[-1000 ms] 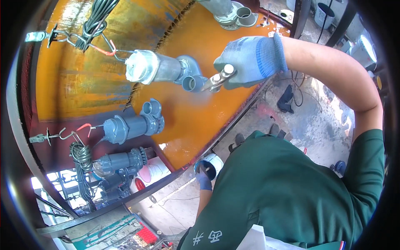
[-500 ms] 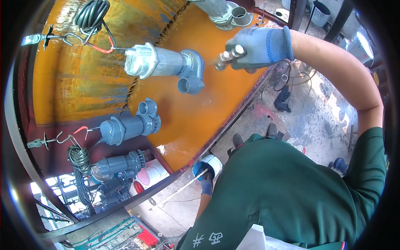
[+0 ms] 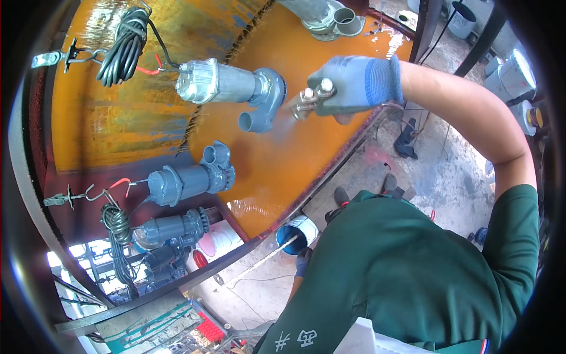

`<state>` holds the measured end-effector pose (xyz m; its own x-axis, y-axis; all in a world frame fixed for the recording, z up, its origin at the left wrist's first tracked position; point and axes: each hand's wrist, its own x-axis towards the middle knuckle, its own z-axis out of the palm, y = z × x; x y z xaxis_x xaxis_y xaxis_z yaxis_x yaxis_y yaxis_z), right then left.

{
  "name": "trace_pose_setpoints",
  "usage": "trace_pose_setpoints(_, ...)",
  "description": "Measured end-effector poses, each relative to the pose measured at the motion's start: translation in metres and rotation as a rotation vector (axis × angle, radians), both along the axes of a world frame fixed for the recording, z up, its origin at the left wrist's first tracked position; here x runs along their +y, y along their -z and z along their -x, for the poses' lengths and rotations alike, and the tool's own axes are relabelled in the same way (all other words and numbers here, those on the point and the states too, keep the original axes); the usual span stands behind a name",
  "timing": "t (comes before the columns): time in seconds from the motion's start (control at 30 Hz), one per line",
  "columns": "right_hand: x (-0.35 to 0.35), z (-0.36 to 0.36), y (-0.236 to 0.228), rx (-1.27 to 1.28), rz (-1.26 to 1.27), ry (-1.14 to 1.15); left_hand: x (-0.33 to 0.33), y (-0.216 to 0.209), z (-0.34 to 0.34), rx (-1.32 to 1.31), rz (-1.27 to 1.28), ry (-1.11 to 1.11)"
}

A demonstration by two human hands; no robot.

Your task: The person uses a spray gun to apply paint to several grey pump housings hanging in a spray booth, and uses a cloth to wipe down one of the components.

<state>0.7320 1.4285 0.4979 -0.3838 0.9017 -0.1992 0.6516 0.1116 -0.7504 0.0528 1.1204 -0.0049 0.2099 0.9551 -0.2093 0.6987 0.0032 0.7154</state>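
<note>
My right hand (image 3: 348,85), in a blue-grey knit glove, is closed round a metal spray gun (image 3: 309,97). The gun points left at a silver-grey submersible pump (image 3: 227,82), close to its round casing but not touching. A faint mist blurs the air by the pump's outlet. The pump hangs sideways from a hook (image 3: 94,56), with a coil of dark cable (image 3: 125,47) beside it. Low in front of my body, my gloved left hand (image 3: 303,259) grips the side of a white paint bucket (image 3: 306,227); its fingers are partly hidden. Blue paint and a pale stick (image 3: 286,243) show inside the bucket.
Another grey pump (image 3: 191,182) hangs nearer, with several more below it. A further pump (image 3: 324,20) is at the top. Behind them stands an orange-stained panel (image 3: 283,171) with a raised edge. Hoses, buckets (image 3: 516,74) and a dark cloth (image 3: 405,141) lie to the right.
My right hand and the spray gun have shifted left and slightly down. The silver-grey pump has turned, its outlet moving left. Its cable coil has swung lower. My left hand sits lower beside the bucket.
</note>
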Motion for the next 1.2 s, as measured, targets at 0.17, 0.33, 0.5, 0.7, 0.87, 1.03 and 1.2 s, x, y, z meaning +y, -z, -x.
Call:
trace_pose_setpoints(0.17, 0.007, 0.013, 0.019, 0.132, -0.112, 0.127, 0.034, -0.034, -0.043, 0.248, 0.424, -0.255)
trace_pose_setpoints(0.33, 0.008, 0.025, 0.042, 0.144, -0.164, -0.009, 0.044, -0.044, -0.054, 0.192, 0.388, -0.280)
trace_pose_setpoints(0.5, -0.014, 0.006, 0.065, -0.195, -0.057, -0.104, 0.090, -0.102, -0.091, -0.028, 0.365, -0.437)
trace_pose_setpoints(0.7, -0.034, -0.002, 0.065, -0.026, 0.003, 0.026, 0.330, -0.395, -0.222, -0.498, -0.602, -0.216)
trace_pose_setpoints(0.87, -0.019, 0.050, 0.002, 0.049, -0.064, 0.085, 0.465, -0.626, -0.267, 0.066, -1.516, 0.120)
trace_pose_setpoints(1.03, 0.034, 0.100, -0.018, 0.155, -0.313, 0.130, 0.517, -0.679, -0.285, 0.038, -1.320, 0.375)
trace_pose_setpoints(1.2, 0.079, 0.136, -0.017, 0.130, -0.168, 0.138, 0.518, -0.676, -0.299, 0.184, -1.560, 0.444)
